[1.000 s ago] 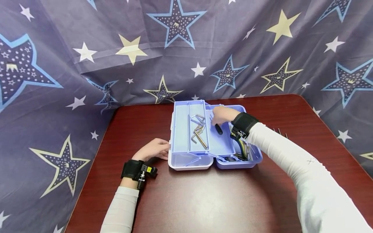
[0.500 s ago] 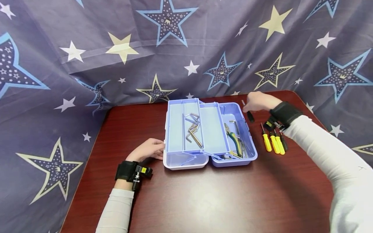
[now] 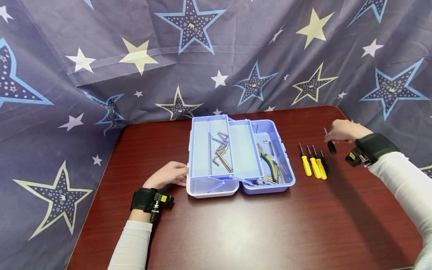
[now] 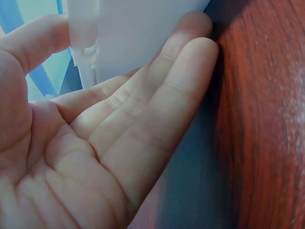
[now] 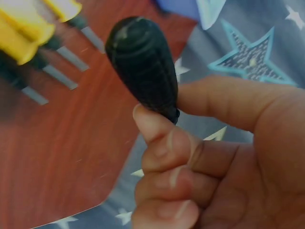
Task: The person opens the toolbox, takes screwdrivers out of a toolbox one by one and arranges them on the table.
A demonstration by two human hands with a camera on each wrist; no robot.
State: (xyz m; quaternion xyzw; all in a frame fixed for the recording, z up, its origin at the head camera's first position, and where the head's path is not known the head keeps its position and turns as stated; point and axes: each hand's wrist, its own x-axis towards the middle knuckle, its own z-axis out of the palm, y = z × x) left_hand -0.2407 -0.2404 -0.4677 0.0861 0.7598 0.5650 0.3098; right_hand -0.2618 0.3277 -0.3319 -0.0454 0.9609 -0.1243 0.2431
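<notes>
No text, brand or number can be read. The yellow label (image 3: 164, 198) on the left wrist camera (image 3: 170, 202) and the yellow patch (image 3: 352, 155) on the right wrist camera (image 3: 354, 160) are too small to make out.

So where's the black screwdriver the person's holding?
In the head view, the black-handled screwdriver is pinched in the right hand, toward the right, over the table, beside four other screwdrivers.

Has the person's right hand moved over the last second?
Yes: judged against the toolbox, the right hand, gripping a black screwdriver, has moved rightward, from above that toolbox to beyond the row of screwdrivers.
</notes>
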